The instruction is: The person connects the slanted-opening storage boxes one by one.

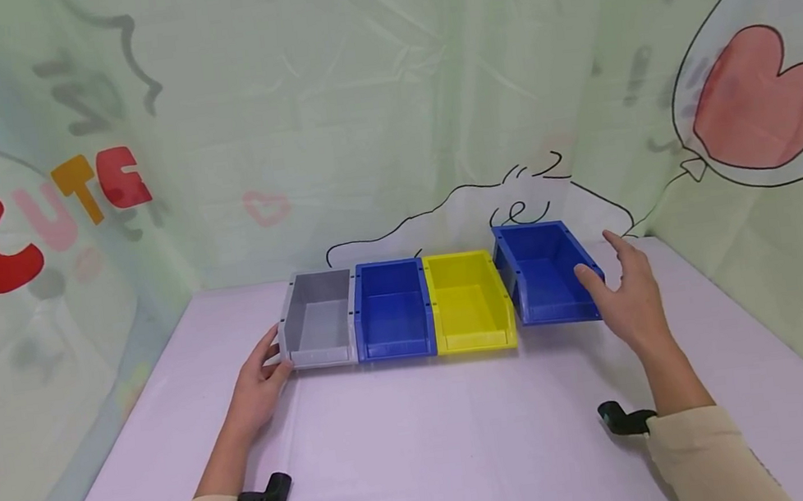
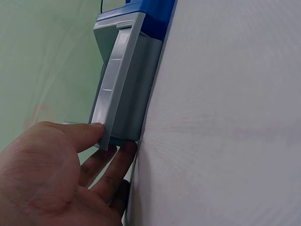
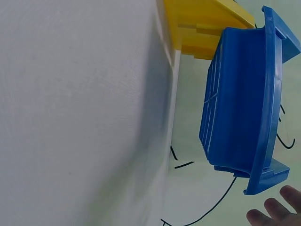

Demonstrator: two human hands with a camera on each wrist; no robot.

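Observation:
A grey storage bin (image 1: 319, 326), a blue bin (image 1: 394, 313) and a yellow bin (image 1: 470, 304) stand side by side in a row. My left hand (image 1: 257, 387) holds the grey bin's front left corner; in the left wrist view its thumb lies on the front lip, the fingers at the side wall. Right of the yellow bin, a second blue bin (image 3: 242, 94) is tilted and raised off the table. My right hand (image 1: 630, 299) is at its right side, thumb over the rim, other fingers (image 3: 277, 207) spread and apart from the wall.
A pale cloth covers the table (image 1: 424, 446). Behind it hangs a printed curtain (image 1: 357, 123) with letters and a heart balloon. Each wrist carries a small black camera mount (image 1: 269, 493).

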